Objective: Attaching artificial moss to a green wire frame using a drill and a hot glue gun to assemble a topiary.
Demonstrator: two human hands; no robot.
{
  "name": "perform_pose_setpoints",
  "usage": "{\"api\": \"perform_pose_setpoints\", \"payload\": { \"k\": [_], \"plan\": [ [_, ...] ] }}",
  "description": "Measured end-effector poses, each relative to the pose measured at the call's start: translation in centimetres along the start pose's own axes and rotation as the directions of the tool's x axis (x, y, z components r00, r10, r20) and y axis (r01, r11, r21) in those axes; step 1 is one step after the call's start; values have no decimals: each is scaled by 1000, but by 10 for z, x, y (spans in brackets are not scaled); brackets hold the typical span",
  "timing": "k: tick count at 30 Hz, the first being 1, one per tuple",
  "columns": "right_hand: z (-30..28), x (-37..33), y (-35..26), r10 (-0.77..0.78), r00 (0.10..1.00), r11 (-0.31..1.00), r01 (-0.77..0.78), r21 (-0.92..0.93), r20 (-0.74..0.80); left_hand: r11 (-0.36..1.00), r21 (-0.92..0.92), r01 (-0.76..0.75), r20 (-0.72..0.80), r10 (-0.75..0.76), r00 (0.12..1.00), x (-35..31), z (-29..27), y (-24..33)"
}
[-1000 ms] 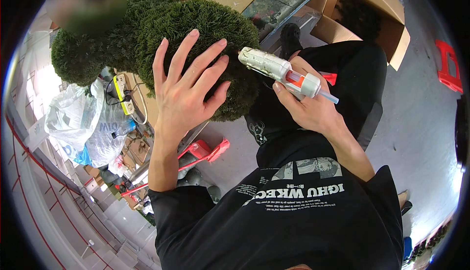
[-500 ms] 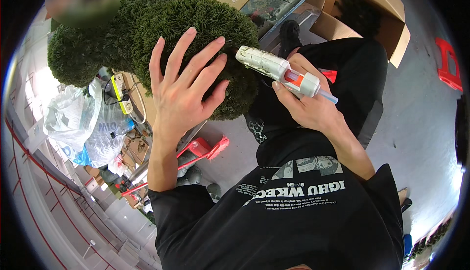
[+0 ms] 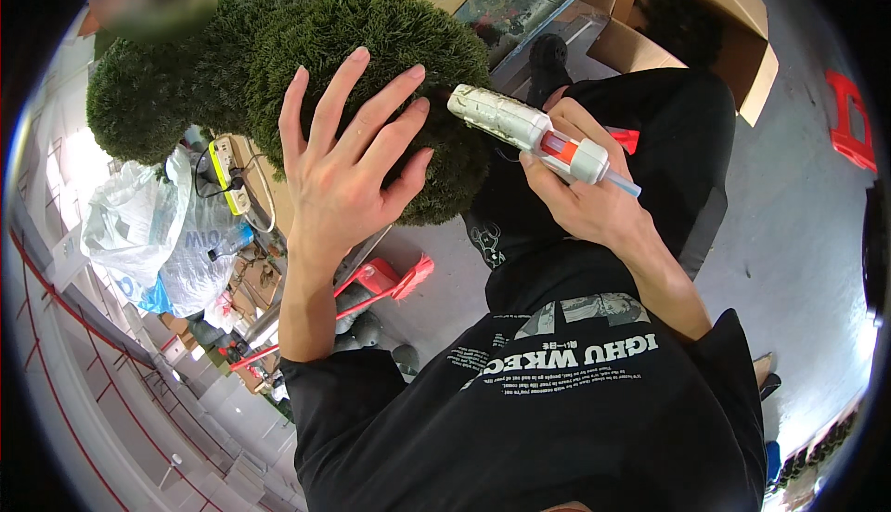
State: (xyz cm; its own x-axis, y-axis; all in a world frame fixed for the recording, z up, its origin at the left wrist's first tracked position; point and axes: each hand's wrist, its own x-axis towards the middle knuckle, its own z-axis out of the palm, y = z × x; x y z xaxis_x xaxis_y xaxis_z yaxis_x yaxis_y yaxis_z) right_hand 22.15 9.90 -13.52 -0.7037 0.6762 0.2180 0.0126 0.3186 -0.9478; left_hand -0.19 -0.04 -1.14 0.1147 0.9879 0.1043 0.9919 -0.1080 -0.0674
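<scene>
Head view, directed downward. Largest is a dark-green mass of dense, needle-like foliage in rounded clumps (image 3: 399,29), filling much of the upper left. An open, brown cardboard box (image 3: 759,85) stands at upper right; a translucent white plastic bag (image 3: 139,206) sits at left. The left hand (image 3: 339,182) lies over the nearest clump, its fingers fanned apart and pinching nothing; whether the fingertips press into the needles cannot be told. The right hand (image 3: 599,210) is wrapped around a stained, white plastic glue gun (image 3: 501,120), located just right of the left hand, beside the clump; the undermost fingers are largely hidden. Should the gun swing leftward, its presumably hot tip could burn the spread fingers; an unintended squeeze by the hidden fingers could drip glue onto the foliage. The gun points toward the upper left, at the foliage; its long axis slants down to the rear at lower right, where a slim, translucent bluish glue stick (image 3: 624,183) protrudes.
</scene>
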Motion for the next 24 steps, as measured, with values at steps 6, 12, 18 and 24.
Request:
{"api": "perform_pose_setpoints", "payload": {
  "k": [6, 12, 18, 24],
  "plan": [
    [1, 0, 0, 3, 1000, 1000, -3, 10, -15, 1000, 4, -6, -5, 6, 1000, 0, 0, 0],
    [1, 1, 0, 19, 1000, 1000, -19, 20, -21, 1000, 4, -8, -5, 8, 1000, 1, 0, 0],
    [1, 0, 0, 27, 1000, 1000, -27, 15, -16, 1000, 3, -5, -3, 5, 1000, 0, 0, 0],
    [1, 0, -3, 33, 999, 999, -33, 15, -23, 1000, 3, 0, 0, 0, 1000, 0, 0, 0]
  ]
}}
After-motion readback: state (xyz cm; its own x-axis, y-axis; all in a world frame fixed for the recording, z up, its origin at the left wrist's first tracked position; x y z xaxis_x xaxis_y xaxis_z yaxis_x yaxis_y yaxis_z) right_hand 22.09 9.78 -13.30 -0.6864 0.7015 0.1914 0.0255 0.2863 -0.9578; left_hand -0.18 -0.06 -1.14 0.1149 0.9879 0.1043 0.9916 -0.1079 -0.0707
